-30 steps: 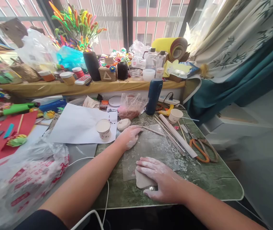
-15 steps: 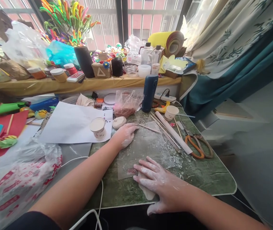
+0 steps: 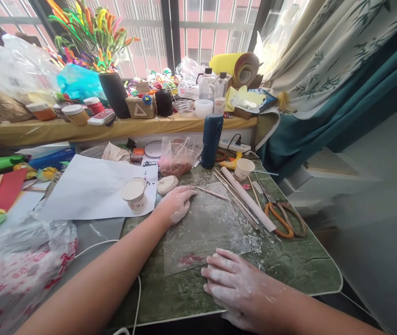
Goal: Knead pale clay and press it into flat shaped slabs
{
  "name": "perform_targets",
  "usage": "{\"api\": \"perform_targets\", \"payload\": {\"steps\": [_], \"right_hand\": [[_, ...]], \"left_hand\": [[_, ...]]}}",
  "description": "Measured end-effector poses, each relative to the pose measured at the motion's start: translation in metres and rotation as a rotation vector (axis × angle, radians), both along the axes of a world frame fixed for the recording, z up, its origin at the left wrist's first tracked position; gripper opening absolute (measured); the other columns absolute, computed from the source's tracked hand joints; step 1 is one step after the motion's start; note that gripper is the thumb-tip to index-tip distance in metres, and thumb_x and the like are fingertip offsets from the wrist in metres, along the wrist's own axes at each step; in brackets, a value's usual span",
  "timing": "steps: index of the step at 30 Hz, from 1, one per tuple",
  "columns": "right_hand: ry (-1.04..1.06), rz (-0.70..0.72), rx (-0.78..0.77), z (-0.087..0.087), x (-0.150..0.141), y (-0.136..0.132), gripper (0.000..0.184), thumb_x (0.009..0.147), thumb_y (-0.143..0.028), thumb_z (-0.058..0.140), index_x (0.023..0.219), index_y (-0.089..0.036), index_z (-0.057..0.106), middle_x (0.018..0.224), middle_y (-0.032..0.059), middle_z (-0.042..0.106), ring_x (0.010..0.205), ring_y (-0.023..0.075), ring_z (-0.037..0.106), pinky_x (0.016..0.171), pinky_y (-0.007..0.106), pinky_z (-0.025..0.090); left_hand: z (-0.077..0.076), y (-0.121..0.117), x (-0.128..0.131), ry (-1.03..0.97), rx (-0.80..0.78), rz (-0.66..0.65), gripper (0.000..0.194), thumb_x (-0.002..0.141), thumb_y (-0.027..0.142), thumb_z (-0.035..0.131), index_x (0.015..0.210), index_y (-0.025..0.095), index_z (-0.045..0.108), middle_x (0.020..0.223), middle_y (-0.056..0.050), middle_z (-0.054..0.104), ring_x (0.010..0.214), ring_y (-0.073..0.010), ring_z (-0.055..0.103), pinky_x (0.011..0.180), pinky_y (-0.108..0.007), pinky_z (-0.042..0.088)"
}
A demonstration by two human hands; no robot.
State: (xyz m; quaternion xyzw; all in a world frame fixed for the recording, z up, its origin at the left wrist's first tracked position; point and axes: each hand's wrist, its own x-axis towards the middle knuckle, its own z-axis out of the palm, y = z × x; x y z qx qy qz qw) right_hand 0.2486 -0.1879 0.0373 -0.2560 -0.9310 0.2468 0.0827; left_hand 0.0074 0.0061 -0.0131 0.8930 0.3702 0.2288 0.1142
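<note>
My left hand [image 3: 177,204] lies palm down at the upper left corner of a clear plastic sheet [image 3: 198,232], fingers extended and close together. Its fingertips meet the end of a thin stick [image 3: 212,193]; I see no grip on it. Just behind this hand sits a round white lump of dough [image 3: 167,184]. My right hand [image 3: 235,284], coated in white powder, is curled at the table's front edge, right of the sheet's lower corner. The flat piece of dough that showed beneath it is now hidden by the fingers and palm.
A white rolling rod [image 3: 249,200], thin sticks and orange-handled scissors [image 3: 280,221] lie to the right. A paper cup [image 3: 244,169] and a blue bottle [image 3: 211,141] stand behind. Leftward, a filled cup [image 3: 135,195] stands on white paper [image 3: 90,186], near a plastic bag [image 3: 27,270].
My right hand has curled and drawn slightly toward the table edge, and the dough under it has gone from sight. My left hand keeps its place; the whole view has shifted slightly.
</note>
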Motion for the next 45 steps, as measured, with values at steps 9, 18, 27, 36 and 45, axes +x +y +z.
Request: {"api": "perform_targets", "payload": {"steps": [9, 18, 27, 36, 45], "right_hand": [[-0.026, 0.092, 0.296, 0.002, 0.030, -0.007, 0.038, 0.096, -0.015, 0.055, 0.133, -0.020, 0.062, 0.142, 0.0113, 0.062, 0.139, 0.0303, 0.050, 0.119, 0.053, 0.036], [0.369, -0.522, 0.090, -0.005, 0.034, -0.011, 0.015, 0.092, -0.022, 0.061, 0.103, -0.025, 0.071, 0.099, 0.0068, 0.076, 0.092, 0.0223, 0.071, 0.088, 0.036, 0.058], [0.983, -1.213, -0.705, -0.017, 0.008, 0.038, 0.041, 0.079, -0.052, 0.078, 0.099, -0.018, 0.068, 0.085, 0.0054, 0.074, 0.074, 0.0210, 0.066, 0.063, 0.029, 0.053], [1.378, -1.169, -0.907, -0.014, -0.025, 0.096, 0.045, 0.068, -0.044, 0.087, 0.099, -0.017, 0.069, 0.085, 0.0035, 0.076, 0.069, 0.0195, 0.070, 0.053, 0.025, 0.050], [1.369, -1.107, -0.985, -0.012, -0.045, 0.114, 0.043, 0.070, -0.043, 0.086, 0.102, -0.020, 0.068, 0.089, 0.0024, 0.077, 0.071, 0.0185, 0.070, 0.055, 0.026, 0.053]], "left_hand": [[-0.005, 0.002, -0.001, -0.002, 0.000, -0.006, 0.044, 0.086, 0.007, 0.051, 0.124, 0.021, 0.069, 0.134, -0.007, 0.066, 0.126, -0.0228, 0.060, 0.116, -0.043, 0.045], [-0.007, 0.005, 0.000, -0.026, 0.003, -0.006, 0.043, 0.086, 0.009, 0.051, 0.123, 0.022, 0.070, 0.133, -0.007, 0.067, 0.125, -0.0236, 0.060, 0.115, -0.044, 0.046], [-0.006, 0.005, -0.001, -0.007, 0.024, -0.005, 0.042, 0.088, 0.011, 0.050, 0.122, 0.022, 0.070, 0.133, -0.007, 0.067, 0.124, -0.0233, 0.061, 0.113, -0.043, 0.047], [-0.003, 0.006, -0.003, -0.089, -0.016, 0.000, 0.029, 0.099, 0.029, 0.047, 0.116, 0.022, 0.070, 0.127, -0.008, 0.070, 0.121, -0.0226, 0.063, 0.111, -0.043, 0.049], [0.017, -0.006, -0.016, -0.275, -0.177, -0.031, 0.029, 0.100, 0.034, 0.046, 0.120, 0.024, 0.064, 0.117, -0.006, 0.072, 0.111, -0.0215, 0.066, 0.102, -0.038, 0.052]]}}
